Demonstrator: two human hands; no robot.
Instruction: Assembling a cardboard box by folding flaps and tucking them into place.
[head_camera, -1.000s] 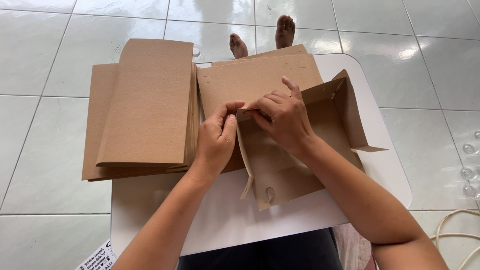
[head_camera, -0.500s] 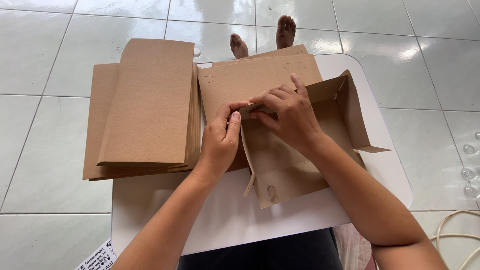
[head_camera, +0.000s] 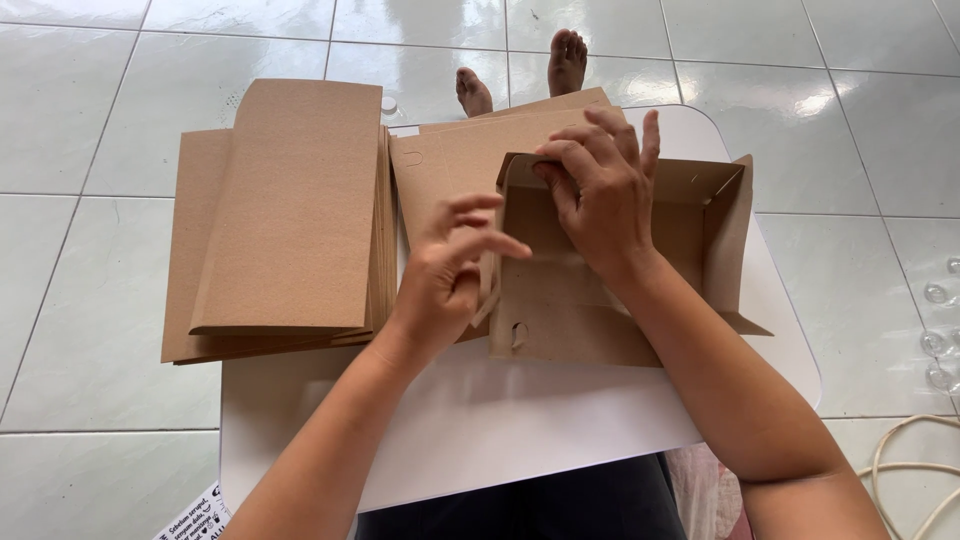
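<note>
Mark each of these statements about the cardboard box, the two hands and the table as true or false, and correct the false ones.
1. The right hand grips the back left corner of the half-folded cardboard box. True.
2. The left hand lies flat on the stack of flat cardboard blanks. False: it is at the box's left side, fingers curled, apart from the stack.
3. The box stands on a white table. True.
4. The stack of blanks lies to the right of the box. False: it lies to the left.
5. Two bare feet show beyond the table. True.
</note>
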